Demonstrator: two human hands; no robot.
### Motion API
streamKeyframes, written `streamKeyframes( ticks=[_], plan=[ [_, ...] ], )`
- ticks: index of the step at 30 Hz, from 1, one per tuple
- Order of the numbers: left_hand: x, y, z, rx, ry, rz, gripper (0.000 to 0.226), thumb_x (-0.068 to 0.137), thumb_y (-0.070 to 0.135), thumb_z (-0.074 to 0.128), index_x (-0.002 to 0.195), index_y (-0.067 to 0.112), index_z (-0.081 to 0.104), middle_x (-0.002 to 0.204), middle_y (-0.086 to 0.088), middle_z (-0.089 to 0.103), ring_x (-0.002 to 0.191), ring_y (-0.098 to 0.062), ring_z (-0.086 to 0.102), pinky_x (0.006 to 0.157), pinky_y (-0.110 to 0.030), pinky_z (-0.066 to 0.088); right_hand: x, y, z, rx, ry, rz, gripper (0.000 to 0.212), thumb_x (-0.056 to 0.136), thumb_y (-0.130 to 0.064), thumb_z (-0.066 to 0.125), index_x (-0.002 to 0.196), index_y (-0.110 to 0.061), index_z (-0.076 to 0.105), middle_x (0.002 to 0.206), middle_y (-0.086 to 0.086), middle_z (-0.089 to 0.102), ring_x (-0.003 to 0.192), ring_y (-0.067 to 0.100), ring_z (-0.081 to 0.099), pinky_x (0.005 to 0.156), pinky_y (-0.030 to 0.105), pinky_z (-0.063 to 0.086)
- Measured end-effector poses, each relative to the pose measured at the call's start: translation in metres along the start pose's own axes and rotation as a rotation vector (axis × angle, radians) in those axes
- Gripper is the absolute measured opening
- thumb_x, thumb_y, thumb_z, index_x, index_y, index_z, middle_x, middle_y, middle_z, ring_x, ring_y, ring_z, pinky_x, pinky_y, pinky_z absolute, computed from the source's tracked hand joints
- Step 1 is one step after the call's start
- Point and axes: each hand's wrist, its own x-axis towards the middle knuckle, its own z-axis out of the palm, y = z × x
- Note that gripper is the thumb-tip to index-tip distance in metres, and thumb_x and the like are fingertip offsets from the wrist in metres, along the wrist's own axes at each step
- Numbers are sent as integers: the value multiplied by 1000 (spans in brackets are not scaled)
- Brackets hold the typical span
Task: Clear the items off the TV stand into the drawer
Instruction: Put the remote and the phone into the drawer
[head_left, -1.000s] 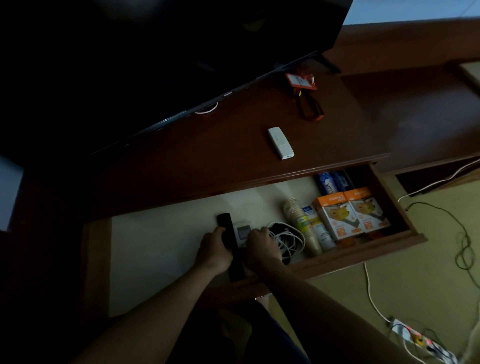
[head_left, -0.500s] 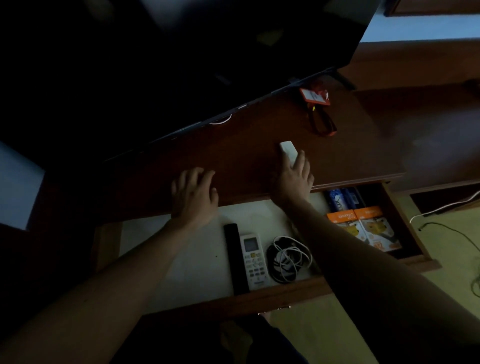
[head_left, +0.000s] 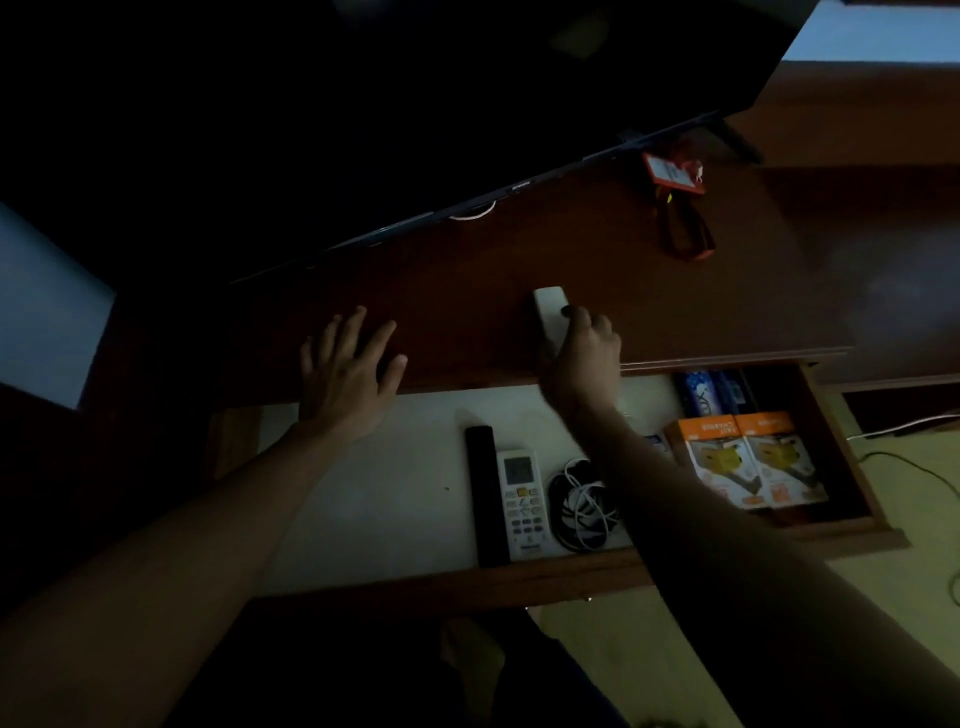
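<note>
Mid-pickup: right hand (head_left: 584, 353) curled over the small white slab-shaped device (head_left: 550, 317) near the front edge of the dark reddish-brown wooden TV stand (head_left: 467, 291), fingers closing on it, lift apparently not yet made. Left hand (head_left: 348, 371) flat and spread on the same front edge, holding nothing. Next, probably: raise the device clear, carry it over the front edge, set down in the open white-lined drawer (head_left: 363, 493) beside the slim black remote (head_left: 485, 493) and white button-faced remote (head_left: 522, 499). Orange card holder with lanyard (head_left: 675, 174) left near the back edge. Dim room; black television (head_left: 363, 104) above.
</note>
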Motion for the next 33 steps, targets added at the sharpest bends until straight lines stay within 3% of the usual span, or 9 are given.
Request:
streamKeyframes(
  ticks=[6, 15, 21, 25, 33],
  plan=[
    [-5, -8, 0, -47, 14, 49, 61, 99, 59, 19, 154, 35, 26, 166, -1, 13, 152, -26, 7, 119, -54, 5, -97, -30, 56, 114, -49, -110, 53, 92, -29, 62, 141, -13, 46, 137, 9, 48, 119, 26, 47, 93, 39, 49],
    [-7, -3, 3, -56, 0, 39, 57, 102, 54, 21, 155, 34, 21, 166, -3, 9, 153, -26, 3, 120, -55, 2, -125, -37, 85, 30, -100, -134, 57, 86, -26, 62, 138, -9, 46, 126, 13, 48, 108, 34, 49, 81, 42, 47],
    [-6, -5, 4, -48, -2, 41, 58, 102, 56, 19, 156, 35, 19, 167, -2, 7, 153, -26, 1, 120, -54, -1, -137, -38, 98, -43, -248, -31, 66, 85, -23, 59, 144, -9, 32, 134, 15, 37, 118, 37, 40, 93, 47, 43],
    [-7, -7, 5, -41, 0, 64, 58, 102, 56, 19, 156, 35, 18, 167, -2, 7, 153, -27, 1, 119, -55, 0, -140, -38, 104, -69, -372, 96, 56, 87, -24, 59, 136, -6, 37, 140, 17, 31, 126, 40, 39, 96, 46, 44],
    [-7, -9, 4, -29, -3, 83, 58, 102, 55, 19, 156, 33, 18, 167, -5, 7, 152, -29, 2, 118, -56, 1, -148, -33, 108, -261, -523, 183, 53, 89, -31, 61, 132, -3, 48, 136, 19, 43, 126, 40, 42, 95, 47, 45]
  ],
)
